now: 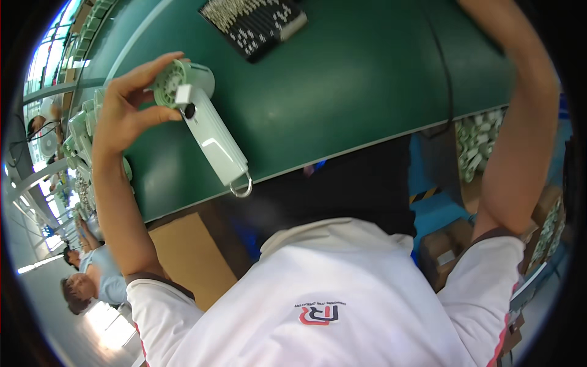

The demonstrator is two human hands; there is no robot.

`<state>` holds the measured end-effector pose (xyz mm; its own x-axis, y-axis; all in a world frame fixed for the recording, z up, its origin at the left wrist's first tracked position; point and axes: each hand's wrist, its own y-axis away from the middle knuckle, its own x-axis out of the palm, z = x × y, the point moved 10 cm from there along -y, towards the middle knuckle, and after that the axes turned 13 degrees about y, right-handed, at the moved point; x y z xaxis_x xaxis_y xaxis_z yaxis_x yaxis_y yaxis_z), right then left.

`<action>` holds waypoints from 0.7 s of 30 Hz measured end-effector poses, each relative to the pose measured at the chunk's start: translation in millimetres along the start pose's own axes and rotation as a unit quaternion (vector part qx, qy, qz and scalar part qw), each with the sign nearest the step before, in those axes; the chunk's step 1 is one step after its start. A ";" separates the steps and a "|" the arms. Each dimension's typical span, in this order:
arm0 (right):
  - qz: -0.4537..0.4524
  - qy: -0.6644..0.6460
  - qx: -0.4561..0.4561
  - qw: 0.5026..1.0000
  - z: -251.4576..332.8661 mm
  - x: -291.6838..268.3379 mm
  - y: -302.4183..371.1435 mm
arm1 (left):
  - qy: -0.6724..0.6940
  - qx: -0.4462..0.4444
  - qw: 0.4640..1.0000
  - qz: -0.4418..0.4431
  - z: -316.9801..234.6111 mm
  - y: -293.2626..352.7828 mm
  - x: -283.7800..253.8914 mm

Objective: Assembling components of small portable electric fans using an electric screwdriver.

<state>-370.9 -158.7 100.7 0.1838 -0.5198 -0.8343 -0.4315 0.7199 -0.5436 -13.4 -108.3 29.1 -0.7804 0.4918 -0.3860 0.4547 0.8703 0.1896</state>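
Observation:
My left hand [125, 104] is closed around the round head of a pale green and white handheld fan [215, 140], thumb on one side and fingers on the other. The fan is tilted, its long white handle pointing down toward the table's near edge. A silvery wrist loop hangs at the handle's end, and a small white block shows at the neck. On the right, my forearm [529, 122] reaches up and away over the table; the right hand itself lies beyond the picture's upper edge.
A dark tray of small pale pins [251, 27] lies far on the green table [342, 85]. A black cable [445, 67] crosses the right side. Below it stands a box of pale plastic parts [477, 144]. Cardboard [195, 257] leans at the lower left; another person [101, 275] sits further left.

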 end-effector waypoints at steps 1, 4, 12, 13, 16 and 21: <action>0.085 -0.030 -0.002 0.996 -34.5 25.2 18.8 | -0.001 -0.005 1.000 -0.005 3.7 1.7 -2.4; 0.097 -0.049 -0.024 0.994 -40.1 40.4 41.3 | -0.011 0.009 1.000 -0.003 -0.8 7.8 -4.0; 0.059 0.073 0.006 0.996 -57.5 27.5 29.2 | -0.003 0.097 0.995 -0.007 -8.2 12.0 0.2; 0.116 0.097 0.028 0.988 -70.5 42.5 35.6 | -0.003 0.111 0.994 -0.006 -7.0 7.9 1.1; 0.211 0.133 0.072 0.966 -94.0 68.4 36.7 | -0.014 0.133 0.991 -0.019 -3.5 10.2 0.5; 0.263 0.089 0.119 0.953 -112.6 79.8 54.0 | -0.022 0.159 0.986 -0.037 -6.6 12.5 -0.1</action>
<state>-478.9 -213.1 15.1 -0.1653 -0.1128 -0.9798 -0.2051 0.9757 -0.0777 -10.5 -97.4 37.4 -0.8005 0.4200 -0.4277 0.5145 0.8475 -0.1307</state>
